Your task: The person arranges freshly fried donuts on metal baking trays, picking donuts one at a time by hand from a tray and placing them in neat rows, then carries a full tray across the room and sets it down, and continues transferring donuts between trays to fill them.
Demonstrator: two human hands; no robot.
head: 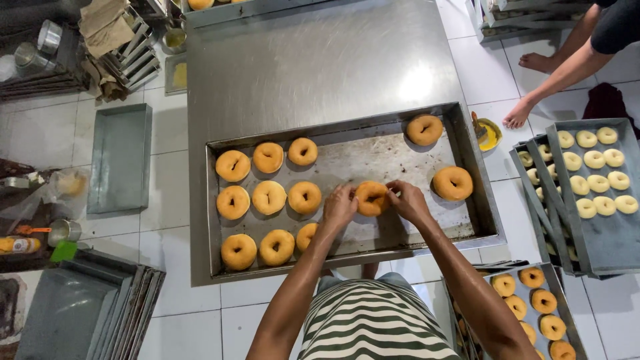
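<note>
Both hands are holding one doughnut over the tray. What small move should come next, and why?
Probably set the held doughnut down beside the rows at the tray's left. Both hands, left hand and right hand, grip it above bare metal there.

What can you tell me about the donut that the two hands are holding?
The donut is a golden-brown ring with a small hole in its middle, looking baked and unglazed. The left hand pinches its left edge and the right hand its right edge, fingertips touching it on both sides. It sits over a bare, floury part of the metal tray, right of the three rows of matching donuts. Whether it rests on the tray or is lifted slightly cannot be told.
</note>
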